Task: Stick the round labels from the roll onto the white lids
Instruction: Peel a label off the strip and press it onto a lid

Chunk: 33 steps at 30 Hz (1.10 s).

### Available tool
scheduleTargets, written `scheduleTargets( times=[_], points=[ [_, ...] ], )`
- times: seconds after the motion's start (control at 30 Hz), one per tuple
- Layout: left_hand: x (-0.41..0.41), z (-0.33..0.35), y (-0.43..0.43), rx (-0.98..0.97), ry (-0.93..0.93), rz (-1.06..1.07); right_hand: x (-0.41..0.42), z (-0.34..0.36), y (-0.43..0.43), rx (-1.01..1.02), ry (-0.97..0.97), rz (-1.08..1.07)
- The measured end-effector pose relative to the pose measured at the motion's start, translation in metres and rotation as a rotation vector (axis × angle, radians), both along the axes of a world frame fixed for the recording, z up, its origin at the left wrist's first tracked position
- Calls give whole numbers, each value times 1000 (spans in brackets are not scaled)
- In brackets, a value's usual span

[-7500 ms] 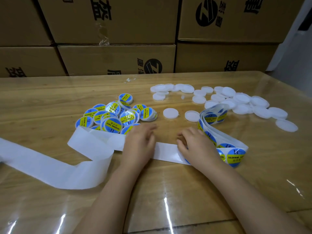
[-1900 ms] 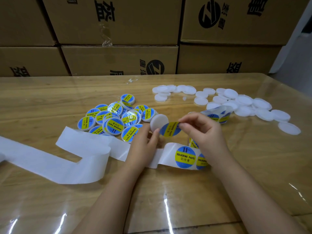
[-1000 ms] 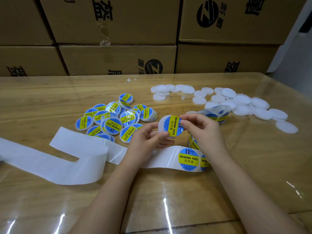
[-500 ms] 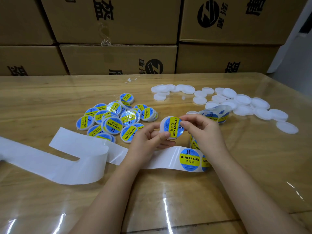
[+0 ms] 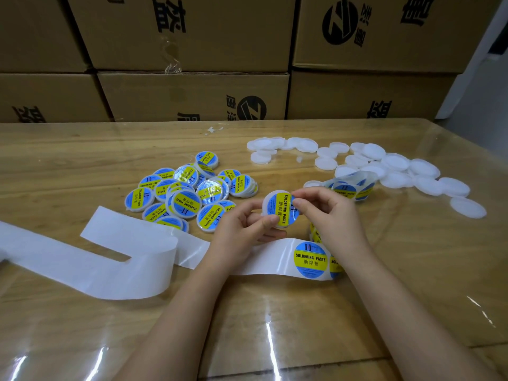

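My left hand (image 5: 242,229) grips a white lid (image 5: 279,209) that carries a blue and yellow round label. My right hand (image 5: 328,215) pinches the lid's right edge, fingertips on the label. Below both hands lies the label strip (image 5: 310,259) with another round label showing, and more of the roll (image 5: 347,189) curls behind my right hand. A heap of labelled lids (image 5: 187,196) sits to the left. Bare white lids (image 5: 393,169) are scattered at the back right.
Empty white backing paper (image 5: 90,259) trails across the table to the left edge. Cardboard boxes (image 5: 192,97) are stacked along the far side of the wooden table (image 5: 275,325), which has a glossy clear cover.
Earlier my right hand brought a peeled label to the bare lid in my left hand. The label now lies on the lid; both hands have barely moved in the last half second.
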<state>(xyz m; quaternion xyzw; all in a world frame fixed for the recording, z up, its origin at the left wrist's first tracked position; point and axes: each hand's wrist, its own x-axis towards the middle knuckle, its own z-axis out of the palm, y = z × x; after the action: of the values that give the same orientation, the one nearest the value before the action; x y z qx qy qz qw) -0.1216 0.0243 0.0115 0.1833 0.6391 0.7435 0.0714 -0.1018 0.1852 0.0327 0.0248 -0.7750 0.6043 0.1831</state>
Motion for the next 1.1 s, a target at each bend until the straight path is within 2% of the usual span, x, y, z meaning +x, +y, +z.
scheduleTargets(
  times=[0.27,0.53,0.7,0.87,0.93,1.0,1.1],
  points=[
    [-1,-2,0,-18,41,3,-1,-5,-2,93,49,-33],
    [0,-3,1,-32,114,10,0,-10,-6,400,226,-162],
    [0,-1,-1,-10,100,10,0,-9,-2,427,158,-302],
    [0,0,-1,22,72,23,6,-8,-12,587,226,-105],
    [0,-1,-3,57,51,41,6,-8,-13,632,229,-90],
    [0,-1,-4,73,34,42,6,-7,-12,624,227,-68],
    [-1,0,-4,98,14,30,6,-5,-11,484,226,29]
  ],
)
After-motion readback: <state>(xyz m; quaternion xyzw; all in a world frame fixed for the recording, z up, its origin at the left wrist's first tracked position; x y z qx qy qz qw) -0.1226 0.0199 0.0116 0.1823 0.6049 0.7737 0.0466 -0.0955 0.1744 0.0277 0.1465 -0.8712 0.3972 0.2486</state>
